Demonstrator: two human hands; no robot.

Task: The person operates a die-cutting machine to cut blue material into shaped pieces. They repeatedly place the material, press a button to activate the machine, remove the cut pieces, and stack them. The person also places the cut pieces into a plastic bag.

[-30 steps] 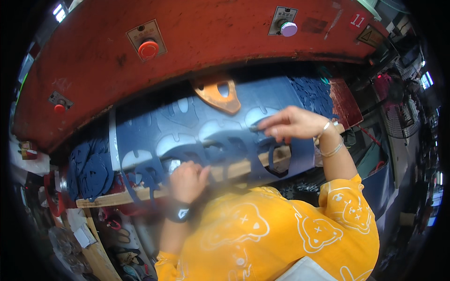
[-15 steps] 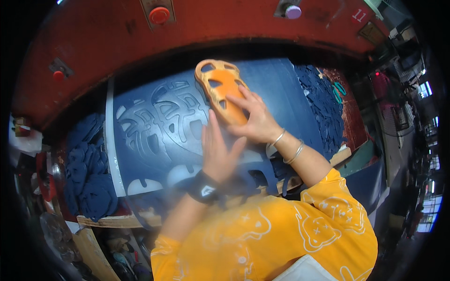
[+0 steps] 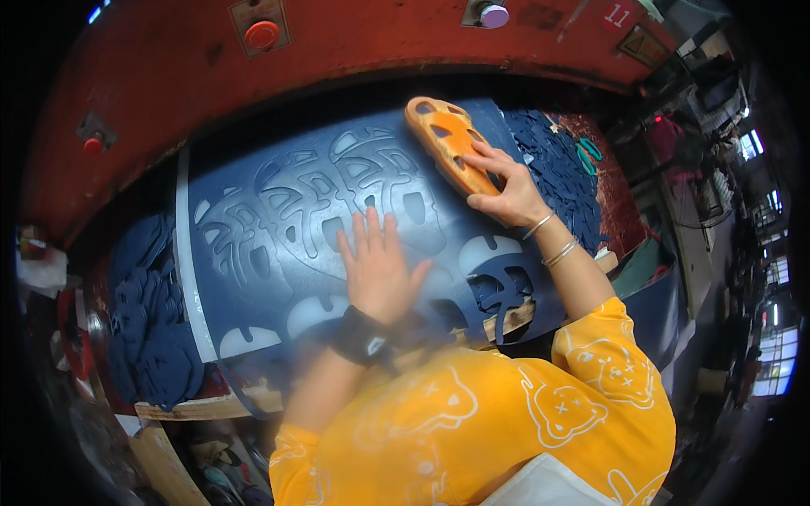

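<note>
Right hand [image 3: 513,196]: grasps the near end of the orange block [image 3: 457,142], thumb at the near edge, fingers over the top face. The block is sole-shaped, with openings through it, and sits over the right part of the blue sheet [image 3: 464,221]. Whether its underside fully touches the sheet cannot be told.

Left hand [image 3: 377,274]: flat, fingers spread, grasping nothing — it appears to rest palm down on the sheet, near the cut outlines [image 3: 295,207].

Progress: three outlines stand side by side across the left and middle of the sheet; their pieces appear to lie in place, not lifted out. The near edge shows rounded gaps [image 3: 319,314], where pieces are judged to be out. The right part shows no finished outline, though the block and right arm hide some of it.

Surroundings: blue piles [image 3: 148,304] flank the sheet; green scissors [image 3: 588,156] lie at right; the red machine [image 3: 363,42] stands behind.
</note>
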